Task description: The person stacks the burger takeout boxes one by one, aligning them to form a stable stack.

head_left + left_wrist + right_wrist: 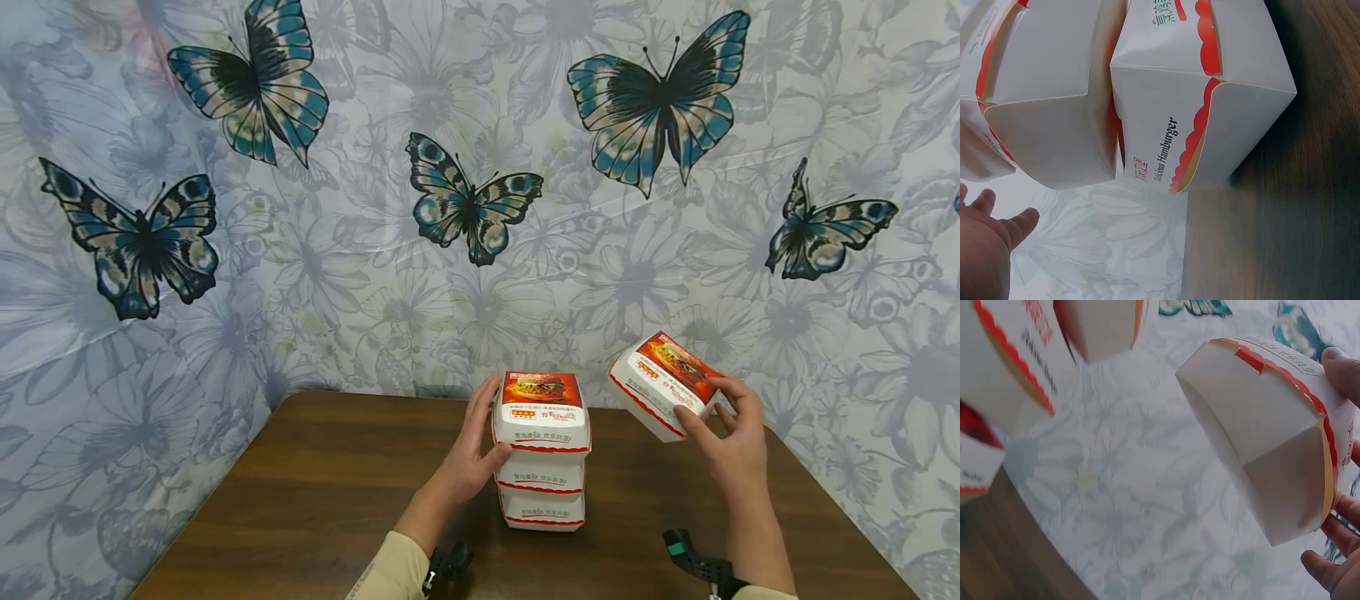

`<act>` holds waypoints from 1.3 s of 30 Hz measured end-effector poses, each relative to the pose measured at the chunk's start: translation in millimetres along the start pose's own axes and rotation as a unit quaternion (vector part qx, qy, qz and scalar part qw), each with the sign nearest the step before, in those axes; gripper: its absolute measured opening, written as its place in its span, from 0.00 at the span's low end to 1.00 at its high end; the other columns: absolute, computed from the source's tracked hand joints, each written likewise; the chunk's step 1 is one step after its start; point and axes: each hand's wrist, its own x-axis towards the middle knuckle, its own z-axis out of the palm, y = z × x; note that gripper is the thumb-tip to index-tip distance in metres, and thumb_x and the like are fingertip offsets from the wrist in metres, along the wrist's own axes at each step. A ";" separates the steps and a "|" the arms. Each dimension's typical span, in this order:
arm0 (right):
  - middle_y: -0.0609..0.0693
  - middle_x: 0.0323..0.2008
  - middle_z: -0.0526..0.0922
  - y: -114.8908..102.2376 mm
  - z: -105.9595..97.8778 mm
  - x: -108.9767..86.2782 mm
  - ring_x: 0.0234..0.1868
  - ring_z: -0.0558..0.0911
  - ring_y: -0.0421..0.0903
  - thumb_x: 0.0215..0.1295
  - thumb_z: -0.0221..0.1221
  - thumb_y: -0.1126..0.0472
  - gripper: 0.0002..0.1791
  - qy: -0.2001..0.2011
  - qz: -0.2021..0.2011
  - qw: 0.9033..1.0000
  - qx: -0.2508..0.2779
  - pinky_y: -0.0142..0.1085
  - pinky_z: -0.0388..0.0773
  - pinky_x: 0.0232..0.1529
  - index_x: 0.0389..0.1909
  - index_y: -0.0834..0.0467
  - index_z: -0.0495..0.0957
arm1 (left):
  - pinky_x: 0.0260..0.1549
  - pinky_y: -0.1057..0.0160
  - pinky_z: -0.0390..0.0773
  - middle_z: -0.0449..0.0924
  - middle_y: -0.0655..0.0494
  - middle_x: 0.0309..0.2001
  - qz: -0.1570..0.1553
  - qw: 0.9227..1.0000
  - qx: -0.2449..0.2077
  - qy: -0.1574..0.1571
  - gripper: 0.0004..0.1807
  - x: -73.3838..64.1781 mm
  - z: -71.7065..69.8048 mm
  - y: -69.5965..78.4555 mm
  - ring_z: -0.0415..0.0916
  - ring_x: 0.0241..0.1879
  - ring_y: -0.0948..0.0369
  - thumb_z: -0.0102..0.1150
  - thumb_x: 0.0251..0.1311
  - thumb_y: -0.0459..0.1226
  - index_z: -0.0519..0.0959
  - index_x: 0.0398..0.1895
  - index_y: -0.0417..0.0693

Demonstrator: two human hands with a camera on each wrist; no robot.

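Three white hamburger boxes [543, 433] with red wavy trim stand stacked on the table, the top one showing a burger picture on its lid. At the left side of the top box, my left hand [468, 462] has its fingers extended upward and its thumb near the front edge. The left wrist view shows the printed side of a lower box [1160, 119] close up. My right hand [731, 442] grips a fourth-looking, matching hamburger box [663, 387] by its right end, thumb in front. That box is tilted and raised, right of the stack; its underside [1266, 450] shows in the right wrist view.
The brown wooden table [337, 483] ends at a back edge just behind the stack. Beyond it hangs a pale floral backdrop [360, 325] with blue butterflies. Black wrist devices sit near both sleeves, the right one [701, 562] above the table front.
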 end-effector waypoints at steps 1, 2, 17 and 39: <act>0.37 0.66 0.65 -3.6 2.0 -0.8 0.67 0.63 0.35 0.59 0.67 0.68 0.32 -0.001 -0.006 1.000 0.006 0.28 0.65 0.63 0.65 0.58 0.69 | 0.69 0.27 0.46 0.35 0.51 0.81 -0.002 1.000 0.000 0.001 0.47 -0.3 -0.1 0.2 0.35 0.79 0.48 0.53 0.69 0.56 0.40 0.82 0.56; 0.37 0.66 0.66 -7.0 3.7 -1.7 0.67 0.64 0.36 0.58 0.66 0.69 0.32 -0.003 -0.013 1.000 0.015 0.27 0.66 0.62 0.64 0.59 0.69 | 0.70 0.28 0.46 0.34 0.52 0.81 -0.005 1.000 -0.001 0.002 0.47 -0.5 -0.1 0.4 0.35 0.80 0.49 0.53 0.69 0.57 0.40 0.81 0.58; 0.45 0.67 0.67 -33.1 21.5 -9.9 0.68 0.65 0.43 0.56 0.63 0.78 0.31 -0.023 -0.054 0.989 0.135 0.25 0.65 0.62 0.62 0.65 0.68 | 0.70 0.30 0.48 0.34 0.52 0.81 -0.006 1.000 -0.003 -0.001 0.47 -1.8 0.0 1.2 0.37 0.79 0.50 0.52 0.69 0.57 0.40 0.82 0.54; 0.50 0.70 0.65 -51.8 45.4 -26.2 0.63 0.72 0.46 0.67 0.55 0.75 0.27 -0.138 -0.055 0.949 0.278 0.26 0.79 0.50 0.65 0.60 0.64 | 0.71 0.33 0.50 0.35 0.55 0.81 0.002 1.000 0.004 0.000 0.47 -3.2 -0.7 -0.7 0.37 0.80 0.52 0.52 0.70 0.56 0.39 0.82 0.54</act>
